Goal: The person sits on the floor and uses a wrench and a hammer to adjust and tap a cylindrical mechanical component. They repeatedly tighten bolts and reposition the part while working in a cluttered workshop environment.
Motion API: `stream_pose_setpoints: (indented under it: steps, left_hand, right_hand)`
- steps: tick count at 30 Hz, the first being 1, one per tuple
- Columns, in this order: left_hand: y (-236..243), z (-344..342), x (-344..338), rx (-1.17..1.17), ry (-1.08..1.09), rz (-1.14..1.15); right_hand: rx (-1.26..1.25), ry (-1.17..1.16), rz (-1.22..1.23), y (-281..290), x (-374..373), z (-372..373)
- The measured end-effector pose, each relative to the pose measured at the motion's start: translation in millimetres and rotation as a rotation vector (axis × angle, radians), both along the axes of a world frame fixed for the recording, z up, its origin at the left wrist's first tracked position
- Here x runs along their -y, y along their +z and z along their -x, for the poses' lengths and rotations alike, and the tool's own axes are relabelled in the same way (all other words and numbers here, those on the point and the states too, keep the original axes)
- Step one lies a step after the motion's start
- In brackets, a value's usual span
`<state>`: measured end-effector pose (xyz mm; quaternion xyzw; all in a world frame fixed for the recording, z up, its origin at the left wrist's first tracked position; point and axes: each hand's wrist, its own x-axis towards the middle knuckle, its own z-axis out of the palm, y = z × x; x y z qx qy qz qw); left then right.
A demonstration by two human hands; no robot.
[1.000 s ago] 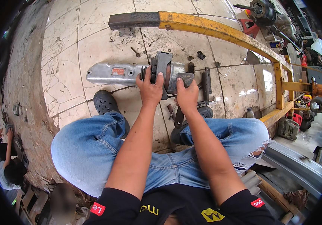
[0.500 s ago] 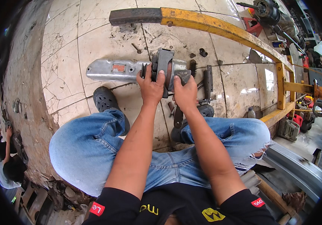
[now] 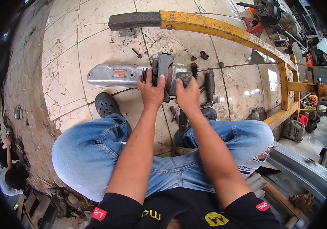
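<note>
My left hand (image 3: pixel 152 91) is closed around a grey metal machine part (image 3: pixel 165 63) with black ribs on its left side. A reddish-brown band shows along this part's right side. In my right hand (image 3: pixel 188 94) is a dark grey wedge-shaped piece (image 3: pixel 184 78), pinched under the thumb and held against or very near the machine part's right side. Both are above a long silver metal cover (image 3: pixel 106 75) that lies on the tiles; its right part is largely hidden by my hands and the parts.
A bolt (image 3: pixel 136 52), a black brush (image 3: pixel 194 70) and a dark bar-shaped tool (image 3: pixel 210 83) lie on the tiles. The yellow steel frame (image 3: pixel 216 29) arches across the far side and right. A small bottle (image 3: pixel 255 114) stands near my right knee. Another person (image 3: pixel 12 173) is at far left.
The whole view has shifted slightly. Both hands keep their hold, and the machine part and the wedge-shaped piece stay nearly in place.
</note>
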<state>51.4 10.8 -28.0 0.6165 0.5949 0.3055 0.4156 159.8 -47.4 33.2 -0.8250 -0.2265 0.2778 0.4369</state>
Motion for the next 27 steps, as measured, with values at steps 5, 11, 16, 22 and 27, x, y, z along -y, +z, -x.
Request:
stream_pose_setpoints:
  steps: [5, 11, 16, 22, 27]
  left_hand:
    - [-2, 0, 3, 0.016, 0.004, -0.038]
    - [4, -1, 3, 0.02, 0.01, -0.013]
    - [3, -4, 3, 0.038, 0.0, -0.041]
    - [3, -2, 2, 0.002, 0.026, -0.005]
    - [4, -2, 2, -0.003, 0.017, 0.007]
  right_hand:
    - [-0.186, -0.05, 0.041, 22, -1, 6]
    - [-0.122, -0.018, 0.025, 14, -2, -2]
    - [-0.101, 0.024, -0.032, 12, -1, 3]
    - [-0.084, -0.015, 0.029, 12, -4, 5]
    - [0.093, 0.06, -0.06, -14, 3, -4]
